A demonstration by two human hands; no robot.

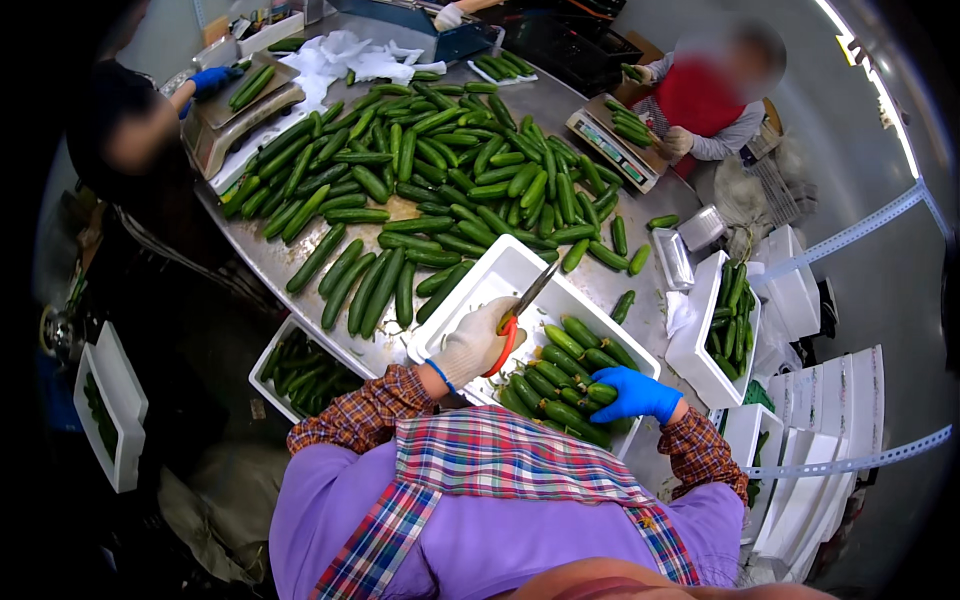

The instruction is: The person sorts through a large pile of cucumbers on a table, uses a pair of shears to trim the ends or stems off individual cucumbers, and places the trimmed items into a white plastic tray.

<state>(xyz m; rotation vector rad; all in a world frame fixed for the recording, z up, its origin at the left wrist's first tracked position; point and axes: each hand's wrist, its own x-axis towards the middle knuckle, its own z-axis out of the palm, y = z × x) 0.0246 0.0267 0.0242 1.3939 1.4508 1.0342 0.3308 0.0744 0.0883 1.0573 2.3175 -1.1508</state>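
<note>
My left hand (472, 338), in a white knit glove, grips red-handled scissors (536, 292), blades pointing up and to the right, over the near-left part of a white foam box (483, 268). My right hand (636, 396), in a blue glove, has its fingers around a cucumber (602, 393) at the box's right side, among several rows of short cucumbers (565, 340) lying in it. Just beyond the box, a large pile of loose cucumbers (420, 160) covers the steel table (370, 345).
Co-workers stand at far left (120, 190) and back right (705, 100), each by a scale (210, 135) (590, 135). White boxes with cucumbers sit right (683, 355), below left (262, 365) and far left (130, 440). Stacked white boxes (850, 400) and perforated metal strips (860, 225) are at right.
</note>
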